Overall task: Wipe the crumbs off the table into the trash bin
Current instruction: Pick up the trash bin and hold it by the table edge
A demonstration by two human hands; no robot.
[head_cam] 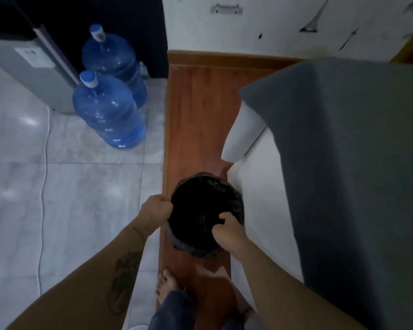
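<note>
A round trash bin (234, 198) lined with a black bag stands on a reddish wooden platform (198, 120), seen from straight above. My left hand (156, 208) is closed on the bin's left rim. My right hand (227, 231) grips the near right rim, with the thumb inside the opening. To the right of the bin is a table (358, 163) draped in a grey cloth, with a white underlayer showing at its corner. No crumbs can be made out on the cloth.
Two blue water jugs (109, 110) stand on the pale tiled floor at the left, next to a grey appliance (34, 72). A white cord (43, 186) runs along the tiles. My bare foot (166, 287) rests by the platform's near edge. A white wall is behind.
</note>
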